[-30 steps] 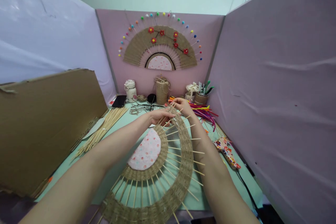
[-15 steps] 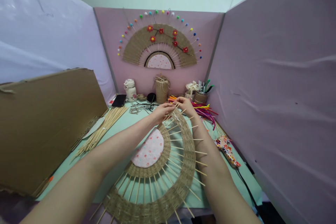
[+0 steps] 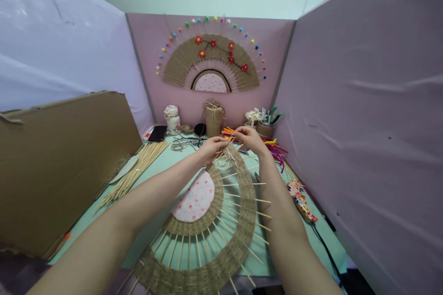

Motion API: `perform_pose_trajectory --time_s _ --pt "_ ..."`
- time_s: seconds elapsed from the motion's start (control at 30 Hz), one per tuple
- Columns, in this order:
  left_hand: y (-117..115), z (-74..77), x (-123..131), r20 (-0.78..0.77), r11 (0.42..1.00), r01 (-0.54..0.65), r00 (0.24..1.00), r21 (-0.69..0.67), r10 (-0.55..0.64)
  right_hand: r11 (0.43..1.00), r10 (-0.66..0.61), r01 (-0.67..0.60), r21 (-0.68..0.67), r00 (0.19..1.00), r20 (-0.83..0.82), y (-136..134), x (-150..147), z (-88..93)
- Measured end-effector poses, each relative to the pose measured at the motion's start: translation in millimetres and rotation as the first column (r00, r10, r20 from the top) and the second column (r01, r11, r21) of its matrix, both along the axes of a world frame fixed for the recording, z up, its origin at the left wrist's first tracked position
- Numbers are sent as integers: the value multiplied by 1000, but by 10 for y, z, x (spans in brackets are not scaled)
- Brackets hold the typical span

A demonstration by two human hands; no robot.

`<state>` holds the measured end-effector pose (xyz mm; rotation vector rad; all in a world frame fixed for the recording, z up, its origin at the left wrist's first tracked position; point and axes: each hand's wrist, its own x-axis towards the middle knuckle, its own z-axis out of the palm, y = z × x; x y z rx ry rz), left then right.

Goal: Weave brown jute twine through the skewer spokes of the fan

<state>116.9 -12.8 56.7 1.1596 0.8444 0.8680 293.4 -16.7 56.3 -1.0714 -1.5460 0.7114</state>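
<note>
A half-round woven fan (image 3: 248,198) of twine and thin sticks stretches from the far middle of the table down to its front edge. A white cloth piece (image 3: 195,199) with pink dots covers the fan's inner part, and bare stick ends poke past the outer band. My left hand (image 3: 215,147) grips the fan's far end, fingers closed around the band and sticks. Just right of it, my right hand (image 3: 252,138) is closed in a pinch by the stick tips; whatever is between its fingertips is too small to make out.
A finished fan (image 3: 176,62) with red flowers hangs on the back panel. Bundled sticks (image 3: 136,170) and a cardboard sheet (image 3: 69,166) lie left. A twine-wrapped jar (image 3: 213,119) stands behind my hands. Colourful pipe cleaners (image 3: 277,151) and a patterned glue gun (image 3: 301,200) are right.
My right hand has moved a little to the right and up, away from my left hand. My left hand keeps its hold on the fan, which has barely shifted.
</note>
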Motion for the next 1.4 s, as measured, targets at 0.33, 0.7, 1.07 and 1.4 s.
perform_pose_trajectory --time_s 0.33,0.7,1.07,1.4 --pt "13 -10 -9 27 999 -32 999 -5 32 986 71 -77 -146 996 -48 48 81 -122" --pt "101 35 -28 46 996 38 998 -77 -35 896 310 -322 -307 947 -87 -48 63 -89" --pt "115 72 -34 5 997 34 999 -68 -34 902 296 -309 -301 951 -89 -67 59 -66" --pt "93 156 -83 -37 985 143 988 -95 -147 902 295 -318 -292 948 -121 -98 78 -21"
